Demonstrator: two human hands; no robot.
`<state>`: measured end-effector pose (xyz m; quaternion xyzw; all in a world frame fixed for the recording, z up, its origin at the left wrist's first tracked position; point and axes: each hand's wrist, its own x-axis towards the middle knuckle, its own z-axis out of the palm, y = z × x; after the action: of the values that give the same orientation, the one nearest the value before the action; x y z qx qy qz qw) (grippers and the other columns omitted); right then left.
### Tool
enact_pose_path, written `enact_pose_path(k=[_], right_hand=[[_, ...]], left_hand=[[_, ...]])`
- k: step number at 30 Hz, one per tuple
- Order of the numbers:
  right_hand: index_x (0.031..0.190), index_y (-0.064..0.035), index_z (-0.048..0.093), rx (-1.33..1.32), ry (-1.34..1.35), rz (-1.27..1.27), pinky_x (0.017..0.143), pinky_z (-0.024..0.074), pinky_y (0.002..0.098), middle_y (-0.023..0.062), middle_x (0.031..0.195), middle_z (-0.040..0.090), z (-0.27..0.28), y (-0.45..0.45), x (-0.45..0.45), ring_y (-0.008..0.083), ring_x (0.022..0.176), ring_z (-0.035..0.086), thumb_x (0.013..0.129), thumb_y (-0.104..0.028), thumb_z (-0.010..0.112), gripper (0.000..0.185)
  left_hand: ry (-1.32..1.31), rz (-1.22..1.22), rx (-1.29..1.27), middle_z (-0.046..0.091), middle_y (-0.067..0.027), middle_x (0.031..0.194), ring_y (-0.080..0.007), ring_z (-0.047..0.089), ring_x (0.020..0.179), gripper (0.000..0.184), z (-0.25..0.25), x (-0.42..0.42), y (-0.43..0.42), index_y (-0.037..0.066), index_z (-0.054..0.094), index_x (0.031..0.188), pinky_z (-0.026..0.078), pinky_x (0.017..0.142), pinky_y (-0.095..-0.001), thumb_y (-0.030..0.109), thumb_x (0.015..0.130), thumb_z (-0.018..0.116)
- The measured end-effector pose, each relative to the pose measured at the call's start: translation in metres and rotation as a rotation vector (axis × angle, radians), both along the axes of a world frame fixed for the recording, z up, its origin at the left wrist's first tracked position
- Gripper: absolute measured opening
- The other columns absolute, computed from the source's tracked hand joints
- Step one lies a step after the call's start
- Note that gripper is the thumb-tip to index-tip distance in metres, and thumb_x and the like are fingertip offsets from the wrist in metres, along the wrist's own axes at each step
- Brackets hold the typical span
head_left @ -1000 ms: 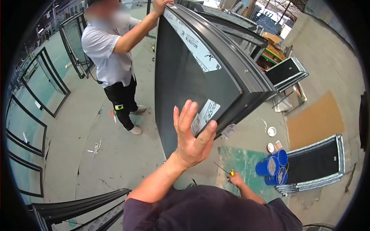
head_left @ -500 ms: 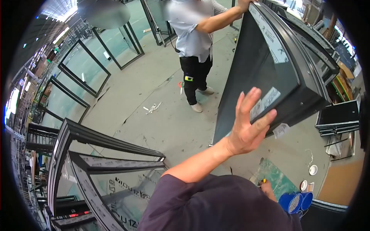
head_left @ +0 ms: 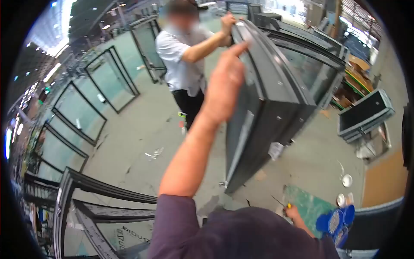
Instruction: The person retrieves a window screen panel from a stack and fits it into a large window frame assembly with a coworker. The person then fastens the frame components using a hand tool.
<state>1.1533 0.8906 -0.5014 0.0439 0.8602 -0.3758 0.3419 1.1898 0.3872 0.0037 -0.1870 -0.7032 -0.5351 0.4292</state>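
My left hand (head_left: 226, 82) is raised beside the face of a large dark framed panel (head_left: 267, 112), its index finger stretched out toward the upper part; its other fingers are blurred and partly hidden, and whether it touches the panel I cannot tell. Low at the right, my right hand (head_left: 292, 211) is closed around a screwdriver (head_left: 288, 206) with a yellow handle and a thin shaft. A co-worker (head_left: 181, 56) in a light shirt stands behind the panel with both hands at its top edge. The panel stands upright on the floor, seen nearly edge-on.
Glazed frames (head_left: 77, 112) stand in a row at the left. Dark frames (head_left: 108, 190) are at the lower left. Blue buckets (head_left: 334, 222) sit beside a green floor patch (head_left: 308, 203). A dark screen stack (head_left: 364, 114) and brown board (head_left: 386, 179) are at the right.
My left hand has risen from the panel's lower part, its spread fingers changing to a stretched index finger. The panel has swung to a more edge-on angle. The view has shifted too.
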Motion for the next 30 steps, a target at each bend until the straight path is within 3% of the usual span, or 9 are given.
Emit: enact_pose_path(k=[1,3,4,8,14,16,18,23,30], right_hand=[[0.088,0.0009,0.058,0.045,0.047,-0.01,0.047,0.0493,0.0337,0.01,0.074,0.064,-0.015,0.006,0.007,0.0201,0.057,0.062,0.084,-0.011,0.064,0.014],[0.08,-0.0003,0.06,-0.02,0.069,-0.134,0.051,0.0517,0.036,0.0084,0.068,0.063,0.039,-0.016,0.042,0.0193,0.056,0.062,0.08,-0.012,0.066,0.013],[0.077,0.0004,0.061,0.044,0.086,-0.025,0.053,0.0518,0.037,0.0085,0.066,0.063,0.029,-0.008,0.044,0.0198,0.057,0.063,0.079,-0.014,0.067,0.016],[0.075,0.0017,0.063,0.152,0.129,0.21,0.055,0.0516,0.0379,0.0089,0.065,0.064,0.007,0.003,0.048,0.0211,0.058,0.063,0.077,-0.017,0.068,0.02],[0.077,0.0026,0.064,-0.041,0.228,0.266,0.055,0.0508,0.0376,0.0095,0.068,0.065,-0.028,-0.014,0.021,0.0225,0.058,0.063,0.078,-0.019,0.068,0.022],[0.078,0.003,0.064,-0.149,0.267,0.244,0.056,0.0506,0.0375,0.0097,0.069,0.066,-0.04,-0.022,0.006,0.023,0.058,0.062,0.078,-0.02,0.067,0.023],[0.084,0.0023,0.064,0.019,0.034,0.208,0.054,0.0509,0.0339,0.0092,0.073,0.066,0.016,-0.061,-0.001,0.0193,0.057,0.062,0.082,-0.016,0.064,0.019],[0.094,0.002,0.064,-0.02,0.009,0.202,0.058,0.053,0.0324,0.0102,0.082,0.069,-0.003,-0.062,-0.024,0.0188,0.064,0.066,0.087,-0.019,0.063,0.022],[0.089,-0.0032,0.068,0.187,0.104,0.364,0.068,0.0531,0.0365,0.0103,0.075,0.07,-0.033,-0.04,-0.011,0.0224,0.068,0.068,0.083,-0.036,0.062,0.034]], left_hand=[[0.122,0.067,-0.159,0.044,-0.0185,0.134,-0.0303,0.04,0.128,0.061,0.004,0.007,0.006,0.002,0.046,0.135,0.03,0.107,-0.0394,0.044,0.091,0.05],[0.154,0.204,-0.344,0.033,-0.0213,0.144,-0.0393,0.03,0.135,0.076,-0.013,0.018,0.014,0.006,0.044,0.138,0.024,0.11,-0.0471,0.054,0.082,0.06],[0.178,0.31,-0.448,0.03,-0.0233,0.146,-0.0376,0.031,0.136,0.086,-0.025,0.019,0.017,0.0,0.041,0.139,0.026,0.11,-0.0454,0.064,0.083,0.054],[0.14,0.385,-0.408,0.023,-0.0269,0.149,-0.0418,0.027,0.137,0.085,-0.059,0.032,0.037,-0.001,0.028,0.146,0.023,0.111,-0.0475,0.04,0.082,0.068],[0.1,0.453,-0.337,0.026,-0.0277,0.147,-0.0428,0.026,0.138,0.077,-0.11,0.051,0.054,0.002,0.036,0.141,0.022,0.11,-0.056,0.016,0.074,0.071],[0.019,0.493,-0.321,0.027,-0.0286,0.147,-0.0447,0.029,0.135,0.074,-0.146,0.058,0.06,0.0,0.034,0.143,0.023,0.11,-0.0523,0.013,0.078,0.067],[0.0,0.505,-0.269,0.031,-0.0272,0.144,-0.0445,0.034,0.13,0.075,-0.186,0.061,0.065,0.0,0.038,0.14,0.026,0.108,-0.0536,0.008,0.073,0.07],[-0.354,0.594,-0.213,0.035,-0.0234,0.14,-0.0424,0.037,0.127,0.063,-0.289,0.084,0.082,0.001,0.04,0.138,0.029,0.106,-0.0504,0.013,0.082,0.066],[-0.851,0.48,-0.214,0.038,-0.0255,0.134,-0.0427,0.038,0.125,0.074,-0.392,0.128,0.104,0.002,0.027,0.145,0.034,0.104,-0.0456,0.02,0.084,0.066]])
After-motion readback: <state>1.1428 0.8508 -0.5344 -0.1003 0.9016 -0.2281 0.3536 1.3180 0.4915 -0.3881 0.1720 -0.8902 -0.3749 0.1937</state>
